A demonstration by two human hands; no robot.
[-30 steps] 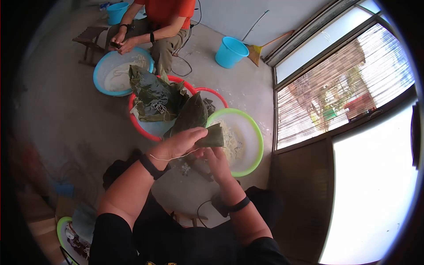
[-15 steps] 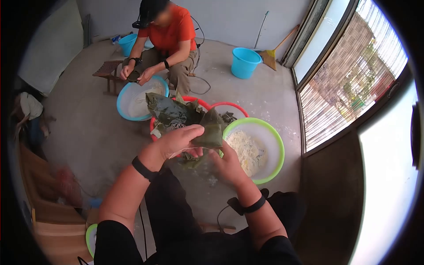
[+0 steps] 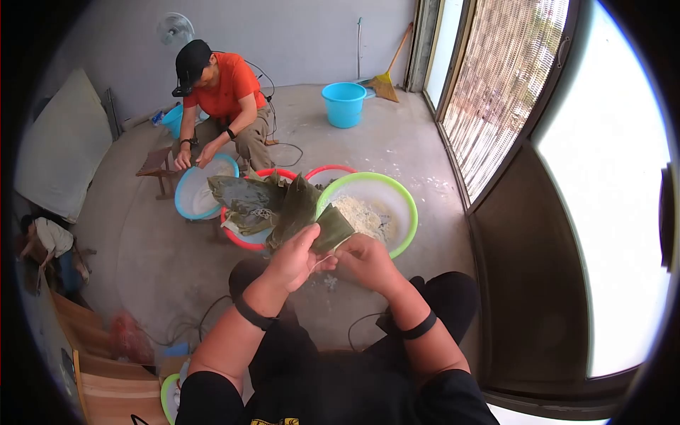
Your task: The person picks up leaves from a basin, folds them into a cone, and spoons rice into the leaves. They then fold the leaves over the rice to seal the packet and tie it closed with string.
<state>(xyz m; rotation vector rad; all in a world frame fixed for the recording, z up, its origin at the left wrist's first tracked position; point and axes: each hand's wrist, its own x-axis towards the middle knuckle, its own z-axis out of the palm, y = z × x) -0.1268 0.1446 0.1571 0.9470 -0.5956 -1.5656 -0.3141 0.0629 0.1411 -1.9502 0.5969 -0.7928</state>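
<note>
A folded green leaf parcel, apparently a zongzi (image 3: 334, 228), is gripped in my left hand (image 3: 292, 258), thumb on top and fingers curled beneath. My right hand (image 3: 368, 261) is pinched at the parcel's lower right edge on a thin pale string (image 3: 324, 259), which runs across to my left fingers. Just beyond, the green-rimmed basin (image 3: 406, 237) holds pale grain (image 3: 363, 216). Large wet leaves (image 3: 244, 195) lie over the red-rimmed basin (image 3: 239, 239), left of the parcel. My fingers partly hide the parcel's underside.
Opposite sits a person in an orange shirt (image 3: 225, 85), hands over a blue-rimmed basin (image 3: 183, 202). Behind are another red-rimmed basin (image 3: 331, 168), a blue bucket (image 3: 344, 106) and a broom (image 3: 384, 86). A glass door (image 3: 489, 92) stands at right, a wooden piece (image 3: 120, 386) at lower left.
My view has shifted, so the basins appear further left. The parcel has tilted, and my right hand has come in from its right side to pinch the string at its lower edge.
</note>
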